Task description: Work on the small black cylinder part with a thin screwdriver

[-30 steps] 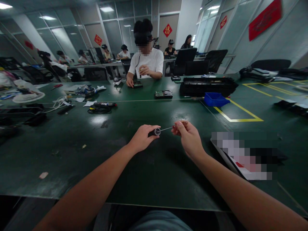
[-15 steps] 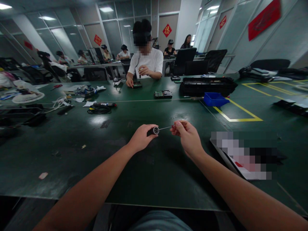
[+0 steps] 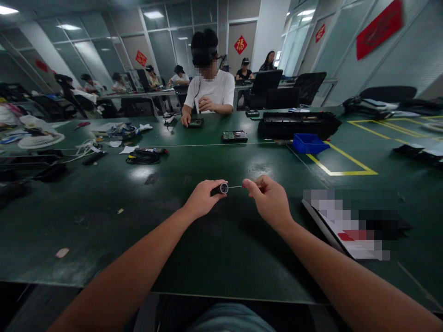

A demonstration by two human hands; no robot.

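My left hand [image 3: 204, 197] is closed around a dark cylindrical part [image 3: 224, 188] whose round, silver-rimmed end faces right. Between thumb and fingers, my right hand [image 3: 272, 198] grips a screwdriver [image 3: 235, 186] with a thin metal shaft; only a bit of its reddish handle shows. The shaft points left, and its tip meets the rimmed end of the cylinder. Whether the tip sits in a screw is too small to tell. Both hands are just above the green table [image 3: 207, 258].
Beyond my hands lie a circuard-faced drive [image 3: 235, 136], a blue bin [image 3: 309, 143], a long black casing [image 3: 299, 124] and a coiled black cable [image 3: 143, 157]. A blurred-out flat white item [image 3: 346, 230] lies right. Across the table sits a co-worker [image 3: 211, 90].
My right hand has turned around the screwdriver, its fingers shifting slightly left and the shaft becoming more level. My left hand keeps the cylinder nearly still.
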